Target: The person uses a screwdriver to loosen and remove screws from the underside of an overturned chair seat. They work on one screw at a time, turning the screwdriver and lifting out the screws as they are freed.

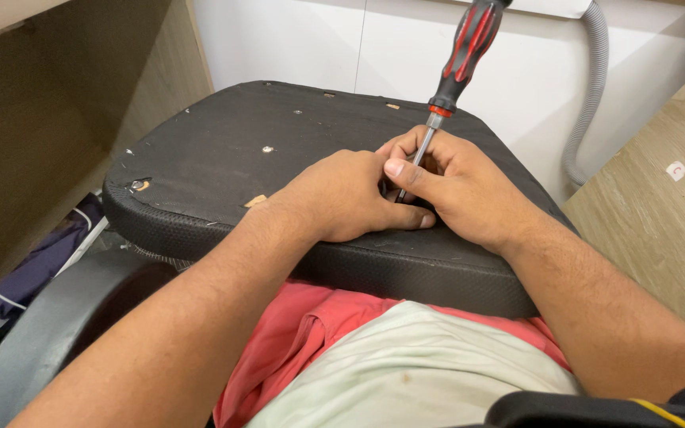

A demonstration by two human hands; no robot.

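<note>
- Resting across the person's lap, a black upholstered seat cushion (pixel 223 158) lies with its fabric-covered underside up, its near edge over a red cloth (pixel 295 333) and a pale garment (pixel 406 364).
- Both hands meet on the cushion's near right part, touching each other.
- The left hand (pixel 342 194) lies knuckles up, fingers curled inward and pressed together, thumb stretched along the cushion surface toward the right hand.
- The right hand (pixel 453 186) pinches the metal shaft of a screwdriver (pixel 457 67) between thumb and fingers, low down near the tip.
- The screwdriver stands tilted, its black and red handle leaning up and away to the right, free of either hand; the tip is hidden between the two hands, so I cannot tell what it touches.
- A metal screw head (pixel 267 149) sits in the cushion's middle, well apart from the hands; another fitting (pixel 138 185) shows at a torn spot near the left corner.
- Small wood-coloured chips (pixel 255 200) lie on the fabric just left of the left wrist and near the far edge.
- A grey ribbed hose (pixel 592 87) runs down the white wall (pixel 279 40) behind, right of the screwdriver.
- Wood-grain panels (pixel 660 214) flank the scene on both sides.
- A dark curved chair part (pixel 49 333) sits at lower left.
</note>
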